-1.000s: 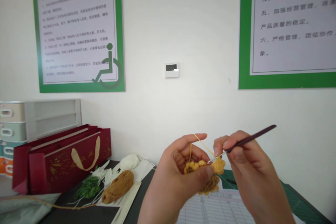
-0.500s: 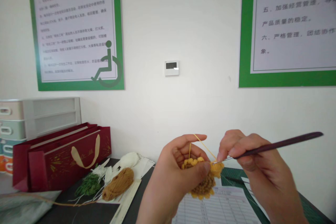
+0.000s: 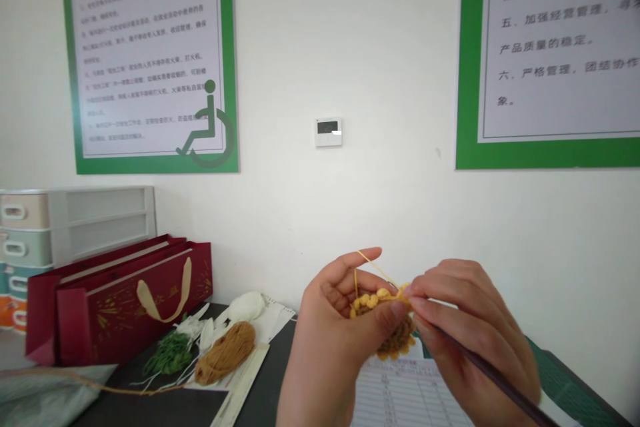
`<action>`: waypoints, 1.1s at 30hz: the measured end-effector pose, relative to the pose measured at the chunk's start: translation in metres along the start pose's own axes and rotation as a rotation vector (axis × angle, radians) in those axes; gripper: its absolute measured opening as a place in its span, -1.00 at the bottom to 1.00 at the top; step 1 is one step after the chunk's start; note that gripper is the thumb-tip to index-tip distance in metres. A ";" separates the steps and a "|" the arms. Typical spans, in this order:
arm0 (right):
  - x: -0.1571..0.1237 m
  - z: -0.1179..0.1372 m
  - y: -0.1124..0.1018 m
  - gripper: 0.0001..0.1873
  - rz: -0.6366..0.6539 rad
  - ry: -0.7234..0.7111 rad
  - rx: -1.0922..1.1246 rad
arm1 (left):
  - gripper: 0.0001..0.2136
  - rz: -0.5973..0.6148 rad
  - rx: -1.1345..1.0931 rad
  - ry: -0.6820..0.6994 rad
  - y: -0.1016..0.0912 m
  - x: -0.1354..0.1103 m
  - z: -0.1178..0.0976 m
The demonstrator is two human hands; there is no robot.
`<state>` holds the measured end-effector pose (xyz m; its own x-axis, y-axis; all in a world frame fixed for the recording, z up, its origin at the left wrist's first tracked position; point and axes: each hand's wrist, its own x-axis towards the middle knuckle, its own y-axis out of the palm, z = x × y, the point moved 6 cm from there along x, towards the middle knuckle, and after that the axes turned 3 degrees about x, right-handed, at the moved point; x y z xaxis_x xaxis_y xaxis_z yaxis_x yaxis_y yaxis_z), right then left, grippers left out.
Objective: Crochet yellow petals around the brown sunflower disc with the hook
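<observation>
My left hand [image 3: 340,327] pinches a small round crochet piece [image 3: 397,339], brown in the middle with a bumpy yellow edge. A strand of yellow yarn [image 3: 376,264] runs over my raised left index finger down to the edge of the piece. My right hand [image 3: 470,333] is closed around a crochet hook [image 3: 487,368] with a dark handle, which slants down to the lower right. Its metal tip is mostly hidden at the yellow edge, where my right fingertips touch the piece.
Printed sheets [image 3: 400,390] lie on a green cutting mat [image 3: 575,387] below my hands. To the left are a brown yarn skein [image 3: 226,352], green yarn [image 3: 169,352], white yarn [image 3: 246,307], a red gift bag [image 3: 135,300] and a drawer unit [image 3: 105,213]. Framed posters hang on the wall.
My right hand has turned, so the hook's handle swings from pointing up right to pointing down right. My right fingers now sit against the yellow edge. The crochet piece has risen slightly.
</observation>
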<state>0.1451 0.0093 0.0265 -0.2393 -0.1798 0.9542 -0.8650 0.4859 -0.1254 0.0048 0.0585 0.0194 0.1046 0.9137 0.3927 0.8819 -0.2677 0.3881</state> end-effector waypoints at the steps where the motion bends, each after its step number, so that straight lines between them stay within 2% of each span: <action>1: -0.003 -0.004 -0.001 -0.62 -0.041 0.021 0.036 | -0.50 -0.003 -0.032 -0.014 0.001 0.000 0.001; 6: -0.014 -0.024 -0.002 -0.73 -0.262 0.158 0.256 | -0.47 0.023 -0.196 -0.107 0.007 -0.002 0.004; 8: -0.018 -0.021 0.000 -0.74 -0.297 0.116 0.201 | -0.46 0.043 -0.220 -0.141 0.008 -0.002 0.006; 10: -0.020 -0.010 0.003 -0.73 -0.291 0.030 -0.017 | -0.50 0.038 -0.202 -0.133 0.009 -0.002 0.008; 13: -0.017 0.009 0.011 -0.70 -0.216 -0.065 -0.361 | -0.57 -0.037 -0.052 0.014 0.007 -0.002 0.004; 16: -0.006 0.015 0.007 -0.80 -0.178 0.021 -0.442 | -0.62 -0.115 0.177 0.193 0.004 -0.005 -0.007; 18: 0.000 0.016 0.002 -0.80 -0.138 0.073 -0.427 | -0.66 -0.123 0.283 0.227 0.002 -0.006 -0.012; 20: 0.002 0.008 -0.003 -0.84 -0.105 0.185 -0.311 | -0.67 -0.079 0.281 0.181 0.001 -0.006 -0.013; 22: -0.005 -0.011 -0.008 -0.89 -0.184 0.467 -0.052 | -0.66 0.003 0.180 0.086 0.001 -0.004 -0.010; 25: -0.021 -0.038 0.006 -0.75 -0.254 0.873 0.423 | -0.64 0.082 0.056 0.004 0.000 -0.001 -0.006; 27: -0.029 -0.045 0.021 -0.70 -0.274 1.042 0.693 | -0.63 0.103 0.022 -0.003 -0.001 0.001 -0.006; 29: -0.031 -0.046 0.031 -0.72 -0.282 1.111 0.855 | -0.64 0.112 0.005 -0.007 -0.002 0.003 -0.005; 30: -0.030 -0.046 0.033 -0.74 -0.280 1.085 0.887 | -0.64 0.113 -0.002 -0.011 -0.002 0.003 -0.005; 33: -0.022 -0.042 0.029 -0.87 -0.281 0.869 0.828 | -0.66 0.115 -0.019 -0.030 0.000 0.002 -0.005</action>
<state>0.1439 0.0632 0.0127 0.0992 0.5915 0.8001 -0.9336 -0.2230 0.2806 0.0028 0.0589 0.0240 0.2180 0.8853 0.4107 0.8547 -0.3763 0.3575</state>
